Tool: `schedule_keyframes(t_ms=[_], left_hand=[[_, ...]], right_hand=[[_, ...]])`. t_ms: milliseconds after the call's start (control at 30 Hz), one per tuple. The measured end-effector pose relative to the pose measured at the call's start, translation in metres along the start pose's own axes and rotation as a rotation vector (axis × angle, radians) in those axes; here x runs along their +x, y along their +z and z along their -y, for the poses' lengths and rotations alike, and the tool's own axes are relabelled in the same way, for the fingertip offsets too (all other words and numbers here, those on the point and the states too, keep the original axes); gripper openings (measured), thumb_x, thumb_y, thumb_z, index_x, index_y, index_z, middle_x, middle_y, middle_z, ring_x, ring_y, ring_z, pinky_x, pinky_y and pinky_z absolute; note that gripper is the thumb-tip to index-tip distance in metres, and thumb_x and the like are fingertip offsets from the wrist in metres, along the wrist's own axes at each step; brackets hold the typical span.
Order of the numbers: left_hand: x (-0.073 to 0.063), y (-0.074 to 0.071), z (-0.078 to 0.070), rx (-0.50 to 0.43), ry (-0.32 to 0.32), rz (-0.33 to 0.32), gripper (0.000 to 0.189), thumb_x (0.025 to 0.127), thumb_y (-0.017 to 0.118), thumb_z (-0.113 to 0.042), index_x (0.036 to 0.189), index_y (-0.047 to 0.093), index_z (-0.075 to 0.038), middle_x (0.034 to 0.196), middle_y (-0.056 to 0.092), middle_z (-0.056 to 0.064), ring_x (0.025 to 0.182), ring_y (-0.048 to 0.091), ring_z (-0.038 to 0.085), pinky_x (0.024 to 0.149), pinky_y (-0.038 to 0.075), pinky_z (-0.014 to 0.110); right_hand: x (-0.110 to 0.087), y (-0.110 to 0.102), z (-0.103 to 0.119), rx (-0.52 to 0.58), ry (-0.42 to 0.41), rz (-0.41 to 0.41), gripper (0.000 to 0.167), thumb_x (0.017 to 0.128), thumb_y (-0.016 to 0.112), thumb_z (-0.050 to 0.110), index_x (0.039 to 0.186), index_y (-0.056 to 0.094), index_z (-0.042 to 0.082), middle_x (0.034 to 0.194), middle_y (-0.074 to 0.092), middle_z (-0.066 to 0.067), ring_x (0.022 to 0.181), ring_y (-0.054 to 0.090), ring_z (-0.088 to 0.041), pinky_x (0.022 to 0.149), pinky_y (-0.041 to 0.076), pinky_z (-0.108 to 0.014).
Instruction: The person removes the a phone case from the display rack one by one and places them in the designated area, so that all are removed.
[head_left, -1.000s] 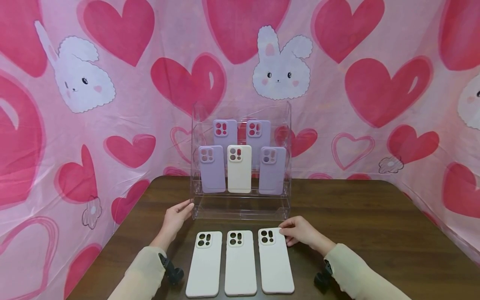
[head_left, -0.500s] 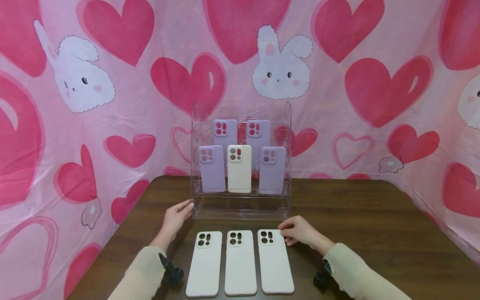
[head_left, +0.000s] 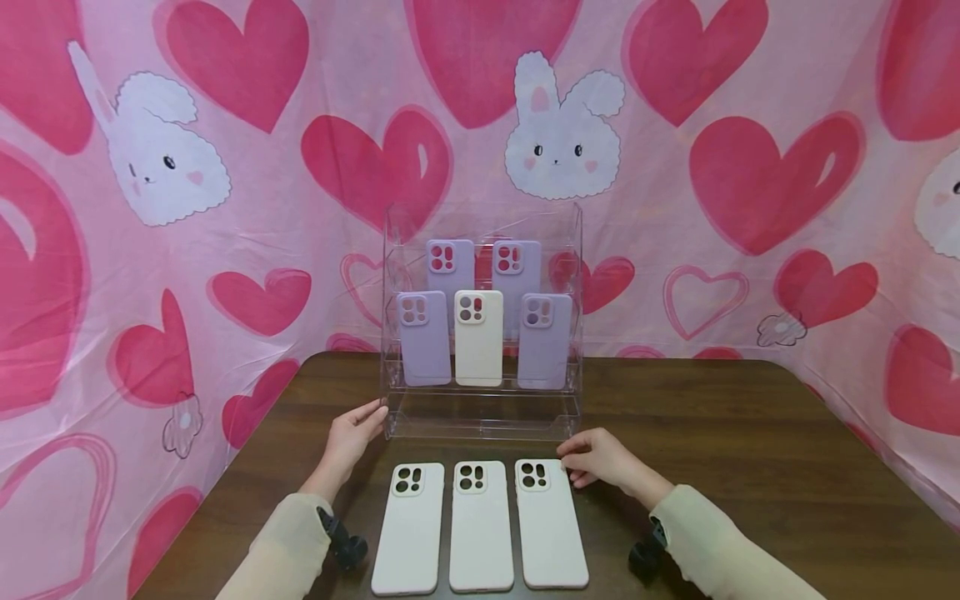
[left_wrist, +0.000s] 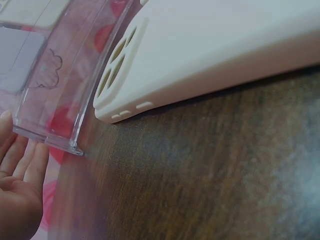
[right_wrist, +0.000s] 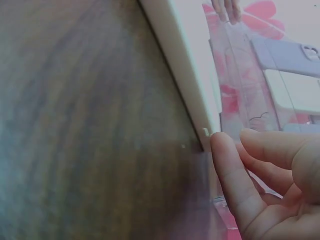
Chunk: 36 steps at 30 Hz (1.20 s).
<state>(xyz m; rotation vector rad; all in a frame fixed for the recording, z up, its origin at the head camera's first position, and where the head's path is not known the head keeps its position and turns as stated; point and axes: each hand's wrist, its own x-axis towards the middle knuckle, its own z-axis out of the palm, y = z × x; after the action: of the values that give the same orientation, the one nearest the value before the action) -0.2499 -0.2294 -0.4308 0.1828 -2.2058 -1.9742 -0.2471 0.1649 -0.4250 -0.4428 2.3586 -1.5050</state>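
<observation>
In the head view, three cream phone cases lie in a row, camera cutouts at the far end: a left case [head_left: 408, 529], a middle case [head_left: 481, 529] and a right case [head_left: 552, 529]. My right hand [head_left: 603, 460] touches the right case's upper right corner. In the right wrist view, one fingertip [right_wrist: 220, 142] is at that corner, with a gap to the finger beside it. My left hand [head_left: 352, 437] touches the lower left corner of a clear tiered display stand [head_left: 487, 429], its fingers [left_wrist: 32, 165] fairly straight at the edge.
On the stand lean a cream case [head_left: 478, 350] between two lilac cases, a left one [head_left: 425, 354] and a right one [head_left: 543, 354]. Two more lilac cases stand on the tier behind. Brown tabletop [head_left: 712, 450] extends right; a pink heart-patterned cloth [head_left: 660, 217] hangs behind.
The right phone case's top has shifted very slightly left and toward me since one second ago. My right hand has moved only slightly; my left hand has stayed at the stand.
</observation>
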Motion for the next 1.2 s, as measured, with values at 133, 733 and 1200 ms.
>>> schedule_keyframes(t_ms=[133, 733, 1200], left_hand=[[0.000, 0.000, 0.000, 0.001, 0.001, 0.000, 0.045, 0.092, 0.058, -0.017, 0.128, 0.049, 0.007, 0.131, 0.048, 0.019, 0.114, 0.050, 0.030, 0.089, 0.047, 0.028], [0.000, 0.000, 0.001, 0.015, 0.002, -0.003, 0.046, 0.092, 0.059, -0.020, 0.128, 0.049, 0.007, 0.130, 0.048, 0.020, 0.112, 0.051, 0.033, 0.090, 0.046, 0.032], [-0.001, 0.000, 0.002, 0.013, -0.001, -0.009, 0.045, 0.091, 0.060, -0.019, 0.127, 0.050, 0.007, 0.130, 0.048, 0.020, 0.112, 0.052, 0.033, 0.090, 0.046, 0.033]], right_hand=[[-0.001, -0.004, 0.006, 0.011, -0.033, 0.007, 0.024, 0.084, 0.064, 0.002, 0.103, 0.061, -0.013, 0.078, 0.060, -0.010, 0.058, 0.059, -0.016, 0.056, 0.058, -0.036], [-0.003, -0.036, 0.068, 0.008, -0.184, -0.043, 0.035, 0.084, 0.067, 0.009, 0.111, 0.058, -0.010, 0.083, 0.060, -0.014, 0.068, 0.062, -0.029, 0.062, 0.058, -0.041], [0.007, -0.079, 0.125, 0.022, -0.323, -0.206, 0.044, 0.085, 0.066, 0.010, 0.120, 0.051, -0.012, 0.099, 0.061, -0.022, 0.081, 0.064, -0.033, 0.069, 0.057, -0.036]])
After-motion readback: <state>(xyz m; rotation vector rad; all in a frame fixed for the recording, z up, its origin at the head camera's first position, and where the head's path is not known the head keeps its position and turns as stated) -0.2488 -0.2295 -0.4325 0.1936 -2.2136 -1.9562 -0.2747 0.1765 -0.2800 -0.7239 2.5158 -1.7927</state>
